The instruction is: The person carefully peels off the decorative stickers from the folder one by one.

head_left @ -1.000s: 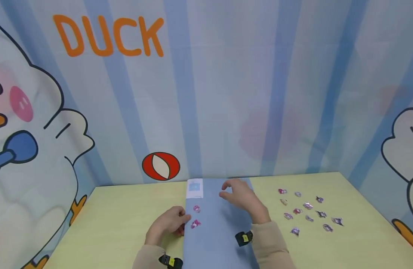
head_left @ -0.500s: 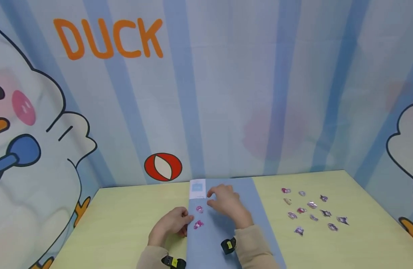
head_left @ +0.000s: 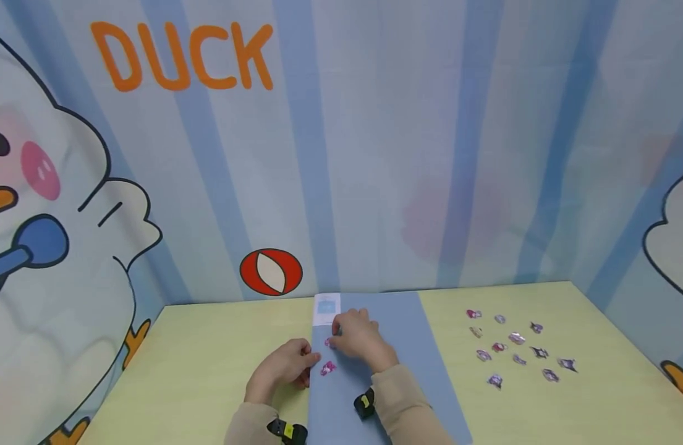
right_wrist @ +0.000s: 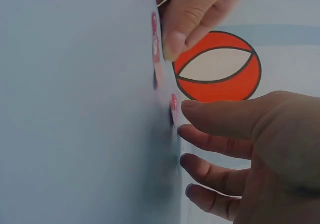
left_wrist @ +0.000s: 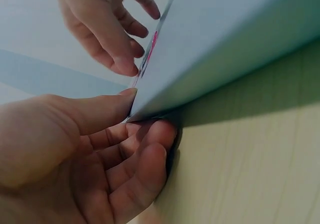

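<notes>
A blue folder-like sheet (head_left: 397, 346) with a white label (head_left: 327, 307) lies on the table. My left hand (head_left: 285, 368) pinches its left edge, thumb on top and fingers curled beneath, as the left wrist view (left_wrist: 100, 149) shows. Over the upper left part is my right hand (head_left: 358, 337), thumb and fingers apart and slightly bent. In the right wrist view its thumb tip is beside a small pink sticker (right_wrist: 174, 108); whether they touch I cannot tell. Another pink sticker (head_left: 327, 368) lies lower on the sheet.
Several small shiny purple and pink stickers (head_left: 516, 338) are scattered on the pale yellow table (head_left: 541, 408) right of the sheet. Behind stands a blue striped backdrop (head_left: 374, 154) with a duck drawing at the left.
My right hand has moved left and slightly down, from the sheet's upper right to the upper pink sticker, partly covering it. My left hand keeps its hold on the edge.
</notes>
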Demonstrator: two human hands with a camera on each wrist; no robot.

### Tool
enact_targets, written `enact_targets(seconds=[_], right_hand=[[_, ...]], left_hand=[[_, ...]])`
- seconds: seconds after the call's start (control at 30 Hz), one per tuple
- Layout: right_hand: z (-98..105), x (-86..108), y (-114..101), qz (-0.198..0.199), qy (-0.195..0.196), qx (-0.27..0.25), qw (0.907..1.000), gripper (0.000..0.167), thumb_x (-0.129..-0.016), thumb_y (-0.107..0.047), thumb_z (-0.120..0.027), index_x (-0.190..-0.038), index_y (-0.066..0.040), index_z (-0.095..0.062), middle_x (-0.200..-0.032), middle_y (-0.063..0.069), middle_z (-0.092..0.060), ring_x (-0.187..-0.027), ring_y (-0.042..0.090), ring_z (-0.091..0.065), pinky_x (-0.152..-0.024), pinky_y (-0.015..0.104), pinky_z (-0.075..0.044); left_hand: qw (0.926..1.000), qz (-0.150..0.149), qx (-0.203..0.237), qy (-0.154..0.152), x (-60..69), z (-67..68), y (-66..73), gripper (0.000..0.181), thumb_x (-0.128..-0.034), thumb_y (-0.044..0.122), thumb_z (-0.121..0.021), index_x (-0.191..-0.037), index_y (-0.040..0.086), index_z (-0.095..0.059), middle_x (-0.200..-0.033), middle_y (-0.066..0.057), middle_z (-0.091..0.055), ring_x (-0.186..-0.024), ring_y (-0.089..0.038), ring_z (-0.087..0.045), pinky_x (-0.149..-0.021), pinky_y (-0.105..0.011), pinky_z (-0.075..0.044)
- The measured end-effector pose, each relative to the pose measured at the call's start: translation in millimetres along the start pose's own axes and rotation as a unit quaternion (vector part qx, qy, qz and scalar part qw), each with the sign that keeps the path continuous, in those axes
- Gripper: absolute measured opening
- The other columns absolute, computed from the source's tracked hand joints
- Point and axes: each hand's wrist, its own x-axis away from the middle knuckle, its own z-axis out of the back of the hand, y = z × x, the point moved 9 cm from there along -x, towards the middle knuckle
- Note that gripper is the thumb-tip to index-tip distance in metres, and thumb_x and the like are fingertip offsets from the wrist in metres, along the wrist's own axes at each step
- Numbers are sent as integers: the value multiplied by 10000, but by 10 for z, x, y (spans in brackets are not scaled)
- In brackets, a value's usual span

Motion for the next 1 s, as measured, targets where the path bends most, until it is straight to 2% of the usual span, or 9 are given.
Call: enact_targets(seconds=[0.13, 0.37, 0.57, 1.0], right_hand=[[-49, -38, -60, 69, -95, 142, 9998, 186, -860, -214, -744, -741, -165, -609, -794, -1, -515, -885, 262, -456, -794, 561, -411], [-62, -64, -87, -67, -17, 344, 9994, 116, -865, -214, -737, -874, -142, -646, -862, 25, -528, -920, 276, -469, -818, 559, -411], [-69, -56, -95, -17, -56, 387, 9992, 152, -863, -214, -745, -788, -175, -618, -842, 5, -512, -901, 260, -466, -806, 548, -405], [-57, -39, -90, 98, -38, 302, 9995, 221, -859, -195, -747, -747, -193, -557, -806, -13, -487, -862, 247, -461, -788, 543, -395]], left_hand=[[10000, 1, -32, -17, -3, 19, 11, 189, -993, 189, -585, -880, 40, -557, -673, -82, -584, -552, -175, -551, -581, -297, -514], [10000, 42, -18, -25, -16, 20, -18, 182, -990, 195, -591, -889, 47, -557, -672, -81, -587, -555, -175, -557, -581, -291, -511], [10000, 17, -16, -15, -29, 28, -24, 186, -994, 201, -584, -893, 46, -559, -670, -79, -586, -553, -172, -553, -581, -291, -511], [10000, 15, 1, -41, -20, 11, 2, 177, -990, 190, -590, -891, 46, -563, -670, -76, -588, -553, -170, -559, -589, -294, -516]])
